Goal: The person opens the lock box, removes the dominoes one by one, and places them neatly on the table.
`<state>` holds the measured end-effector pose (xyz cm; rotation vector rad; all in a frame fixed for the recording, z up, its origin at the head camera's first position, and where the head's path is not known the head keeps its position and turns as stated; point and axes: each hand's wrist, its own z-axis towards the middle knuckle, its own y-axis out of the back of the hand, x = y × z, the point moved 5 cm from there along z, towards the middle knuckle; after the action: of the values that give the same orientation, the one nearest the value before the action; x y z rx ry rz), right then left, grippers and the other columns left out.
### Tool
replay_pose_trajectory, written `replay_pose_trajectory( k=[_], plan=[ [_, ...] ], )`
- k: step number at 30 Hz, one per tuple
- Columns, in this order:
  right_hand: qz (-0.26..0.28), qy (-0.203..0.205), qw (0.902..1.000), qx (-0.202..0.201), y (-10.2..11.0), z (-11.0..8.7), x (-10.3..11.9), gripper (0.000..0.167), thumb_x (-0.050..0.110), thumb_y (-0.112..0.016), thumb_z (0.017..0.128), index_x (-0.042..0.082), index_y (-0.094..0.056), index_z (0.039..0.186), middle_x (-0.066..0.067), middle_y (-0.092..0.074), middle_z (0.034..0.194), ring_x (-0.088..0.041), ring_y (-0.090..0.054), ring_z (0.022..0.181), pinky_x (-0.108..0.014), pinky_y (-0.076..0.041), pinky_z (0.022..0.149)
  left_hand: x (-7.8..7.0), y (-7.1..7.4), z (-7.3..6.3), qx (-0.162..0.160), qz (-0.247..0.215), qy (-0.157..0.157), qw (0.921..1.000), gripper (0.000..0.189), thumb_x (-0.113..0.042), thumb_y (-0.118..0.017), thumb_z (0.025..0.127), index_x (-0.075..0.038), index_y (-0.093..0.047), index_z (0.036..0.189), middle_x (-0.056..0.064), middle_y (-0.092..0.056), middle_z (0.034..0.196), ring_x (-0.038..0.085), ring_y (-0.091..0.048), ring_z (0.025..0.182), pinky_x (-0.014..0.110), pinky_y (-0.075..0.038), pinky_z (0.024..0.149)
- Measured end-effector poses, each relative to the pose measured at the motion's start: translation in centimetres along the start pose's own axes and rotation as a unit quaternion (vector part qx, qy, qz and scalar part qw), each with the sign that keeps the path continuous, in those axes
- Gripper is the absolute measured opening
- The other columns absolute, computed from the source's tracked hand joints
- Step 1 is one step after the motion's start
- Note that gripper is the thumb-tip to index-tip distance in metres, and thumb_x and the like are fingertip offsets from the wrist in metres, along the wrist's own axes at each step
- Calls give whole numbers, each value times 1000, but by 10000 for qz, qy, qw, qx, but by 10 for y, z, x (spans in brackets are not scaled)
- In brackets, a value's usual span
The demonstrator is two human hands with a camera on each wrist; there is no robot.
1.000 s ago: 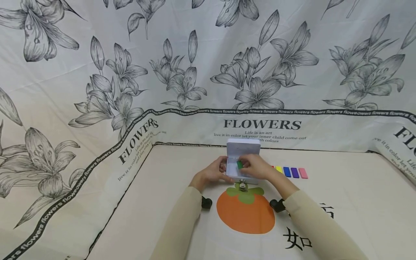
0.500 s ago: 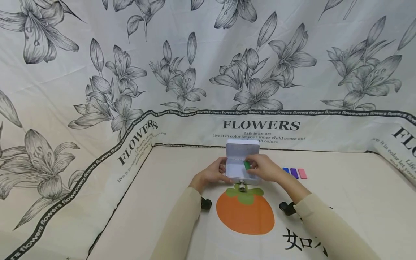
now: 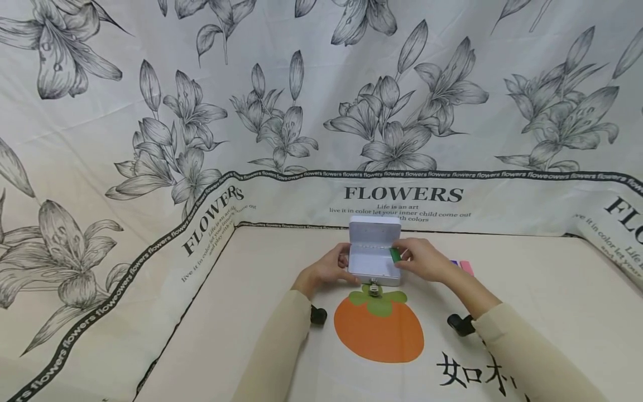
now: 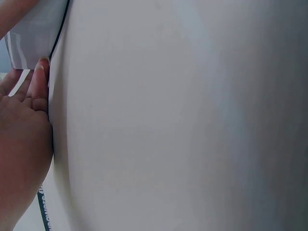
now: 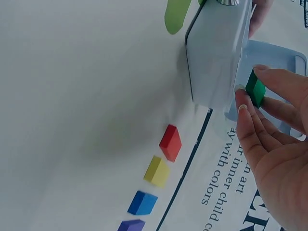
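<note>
A small white metal box (image 3: 364, 269) with a silver latch (image 3: 374, 288) at its front stands on the table, its hinged lid (image 3: 374, 231) raised. My left hand (image 3: 327, 268) holds the box at its left side, thumb along the front corner; in the left wrist view its fingertips (image 4: 41, 67) meet the box's wall. My right hand (image 3: 426, 260) is at the box's right rim, pinching a green block (image 5: 256, 90) between thumb and fingers. The box interior that shows in the head view is bare.
Right of the box lie loose blocks in a row: red (image 5: 170, 143), yellow (image 5: 157, 171), blue (image 5: 142, 202), purple (image 5: 131, 225) and pink (image 3: 467, 267). The light tablecloth bears an orange persimmon print (image 3: 379, 332). A flower-printed curtain (image 3: 281, 195) stands behind.
My right hand has moved right with the green block, from over the box's middle to its right rim, covering more of the block row. My left hand stays put.
</note>
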<state>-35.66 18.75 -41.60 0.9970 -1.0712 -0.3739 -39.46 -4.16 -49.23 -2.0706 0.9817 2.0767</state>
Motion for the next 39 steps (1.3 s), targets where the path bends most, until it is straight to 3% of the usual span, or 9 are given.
replay_pose_trajectory(
  k=[8, 31, 39],
  plan=[
    [48, 0, 10000, -86, 14, -15, -6, 38, 2, -75, 90, -10, -63, 124, -15, -70, 105, -22, -67, 86, -34, -55, 71, -1, -1, -1, 26, 24, 34, 10000, 97, -5, -93, 72, -13, -39, 152, 4, -54, 111, 17, -48, 102, 33, -41, 93],
    [-501, -400, 9972, -372, 48, -60, -37, 44, 6, -78, 88, -11, -62, 125, -17, -69, 109, -25, -65, 90, -36, -56, 75, 0, 0, -1, 13, -20, -6, 10000, 96, -4, -93, 71, -13, -40, 151, 5, -53, 108, 17, -48, 100, 31, -42, 92],
    [-506, -641, 9960, -356, 56, -74, -54, 46, 10, -77, 90, -12, -60, 127, -17, -68, 108, -26, -64, 92, -32, -56, 71, -2, -1, -2, -4, -100, 35, 9999, 97, -2, -92, 71, -12, -40, 152, 5, -54, 109, 17, -49, 101, 33, -42, 94]
  ],
)
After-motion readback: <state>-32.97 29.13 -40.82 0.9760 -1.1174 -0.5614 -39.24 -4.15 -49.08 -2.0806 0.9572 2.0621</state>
